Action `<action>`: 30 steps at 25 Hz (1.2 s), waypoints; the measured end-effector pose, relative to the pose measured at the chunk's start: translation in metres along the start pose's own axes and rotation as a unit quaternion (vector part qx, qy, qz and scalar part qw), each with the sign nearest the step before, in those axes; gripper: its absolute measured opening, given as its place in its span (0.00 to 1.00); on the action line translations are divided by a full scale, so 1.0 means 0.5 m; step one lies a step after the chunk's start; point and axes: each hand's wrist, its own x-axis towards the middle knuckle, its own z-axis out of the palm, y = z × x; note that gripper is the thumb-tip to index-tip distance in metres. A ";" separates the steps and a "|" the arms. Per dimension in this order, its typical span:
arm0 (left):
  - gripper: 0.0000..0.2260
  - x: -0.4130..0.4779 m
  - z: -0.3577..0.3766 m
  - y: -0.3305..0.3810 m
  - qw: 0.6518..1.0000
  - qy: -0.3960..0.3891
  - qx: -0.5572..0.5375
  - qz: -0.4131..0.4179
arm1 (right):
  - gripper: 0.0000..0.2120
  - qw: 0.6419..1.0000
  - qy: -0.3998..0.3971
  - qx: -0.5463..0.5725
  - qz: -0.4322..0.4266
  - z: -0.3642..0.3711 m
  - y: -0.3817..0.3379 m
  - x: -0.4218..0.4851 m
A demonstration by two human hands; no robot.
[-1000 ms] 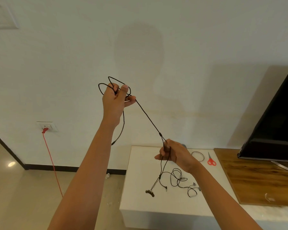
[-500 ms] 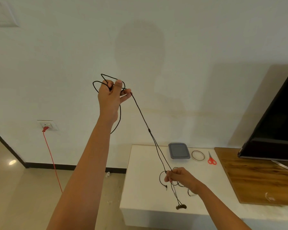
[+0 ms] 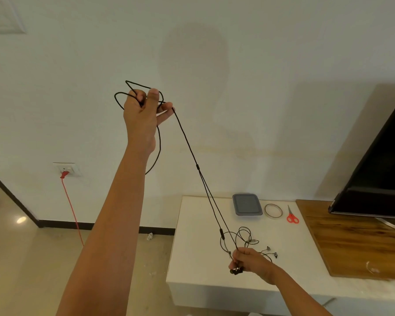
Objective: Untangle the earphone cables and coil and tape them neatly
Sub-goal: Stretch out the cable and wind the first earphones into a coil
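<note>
Before the white wall [image 3: 283, 65], left hand [image 3: 141, 115] fingers [image 3: 153, 96] curl round black earphone cable [image 3: 187, 142] loops; right hand [image 3: 251, 261] pinches the earbuds [image 3: 236, 271].

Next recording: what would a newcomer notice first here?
A thin black earphone cable stretches diagonally from the raised left hand, which grips its loose loops, down to the right hand pinching the earbuds above the white table. At the table's far edge lie a grey lidded box, a tape ring and red-handled scissors.
</note>
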 end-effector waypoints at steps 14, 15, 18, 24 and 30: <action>0.14 0.005 -0.041 -0.022 0.999 0.038 0.024 -0.011 | 0.06 0.984 0.057 -0.164 -0.048 -0.012 0.019 0.022; 0.14 0.003 -0.043 -0.027 0.999 0.039 0.024 -0.015 | 0.05 0.977 0.065 -0.195 -0.052 -0.009 0.021 0.024; 0.14 0.000 -0.047 -0.036 0.999 0.041 0.026 -0.018 | 0.09 0.950 0.099 -0.292 -0.057 -0.010 0.042 0.041; 0.14 0.001 -0.049 -0.044 0.999 0.043 0.019 -0.017 | 0.24 0.896 0.138 -0.414 -0.083 -0.005 0.064 0.076; 0.15 0.005 -0.061 -0.052 0.998 0.053 0.029 -0.014 | 0.29 0.916 0.141 -0.375 -0.033 -0.001 0.065 0.072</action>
